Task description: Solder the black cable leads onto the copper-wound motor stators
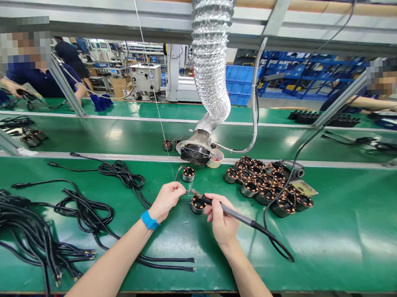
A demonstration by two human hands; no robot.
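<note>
My right hand (222,220) is wrapped round a soldering iron (235,214), whose tip points left, above a copper-wound motor stator (198,205) on the green bench. Left of the tip, my left hand (168,199) pinches a thin solder wire (172,170), which hangs from above; its end meets the iron's tip near the stator's upper edge. A blue band circles my left wrist. Just behind stands another stator (188,174), with a dark cable beside it. Whether the wire touches the stator is too small to tell.
Several stators (265,182) are grouped at right, crossed by the iron's cord. Black cables (26,228) cover the left bench. A fume extractor (196,153) hangs behind my hands under a silver duct (213,54), beside a tape roll (215,158). People work across the line.
</note>
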